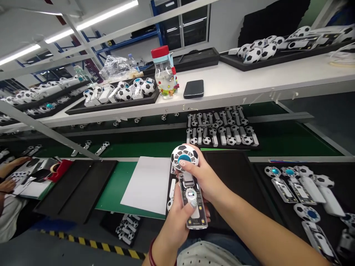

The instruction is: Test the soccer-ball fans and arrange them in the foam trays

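Note:
Both hands hold one soccer-ball handheld fan (189,181), with a black-and-white round head and a clear body showing a small lit display. My left hand (179,216) is closed around the lower body, thumb on its front below the display. My right hand (203,171) grips the head from the right, its thumb against the blue centre. Under the fan lies a black tray (226,166), where a few white fan parts show at its left side. Beside it on the left is a sheet of white paper (146,184).
More fans lie in a black tray (266,184) at right. A packed tray of fans (222,127) sits on the green belt (155,142). On the white shelf (222,79) stand a red-capped bottle (165,74) and a dark phone (193,89). A co-worker's hand (8,184) shows far left.

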Demonstrator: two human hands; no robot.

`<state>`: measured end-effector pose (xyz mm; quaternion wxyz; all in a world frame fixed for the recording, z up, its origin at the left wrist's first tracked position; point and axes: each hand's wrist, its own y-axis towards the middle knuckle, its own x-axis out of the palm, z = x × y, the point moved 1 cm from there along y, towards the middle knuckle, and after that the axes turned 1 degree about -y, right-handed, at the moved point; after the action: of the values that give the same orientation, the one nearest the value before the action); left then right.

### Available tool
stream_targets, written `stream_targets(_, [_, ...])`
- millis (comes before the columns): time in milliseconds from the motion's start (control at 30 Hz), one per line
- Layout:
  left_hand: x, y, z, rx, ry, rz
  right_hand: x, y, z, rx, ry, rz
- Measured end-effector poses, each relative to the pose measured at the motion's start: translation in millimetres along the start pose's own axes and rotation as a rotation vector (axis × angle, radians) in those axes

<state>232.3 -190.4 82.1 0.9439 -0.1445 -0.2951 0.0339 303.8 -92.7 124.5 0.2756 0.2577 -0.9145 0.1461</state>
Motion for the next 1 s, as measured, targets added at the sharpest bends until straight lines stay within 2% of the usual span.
stream_targets(233, [1.8,1.2,-8.1,0.041,-0.009,-0.136,-12.6,-11.0,-2.9,0.051,-0.048,-0.04])
stream_targets(367, [-4.5,1.3,-5.1,0.052,-0.024,-0.146,-15.3,-11.3,3.7,0.181,-0.08,-0.107])
stream_targets(500, [-21.2,1.3,1.8,0.043,-0.027,-0.188,-11.6,-1.2,18.9,0.316,-0.072,-0.249])
stream_targets(567, [-35.2,1.6,7.3,0.03,-0.034,-0.214,-5.6,7.4,28.9,0.355,-0.018,-0.29])
stream_targets(733, [-85.1,1.9,29.7,-0.03,-0.063,-0.261,21.0,34.9,59.5,0.399,0.032,-0.259])
stream_targets(1000, [-181.5,6.1,90.8,-0.15,-0.002,-0.391,85.9,77.4,114.7,0.367,0.049,-0.158])
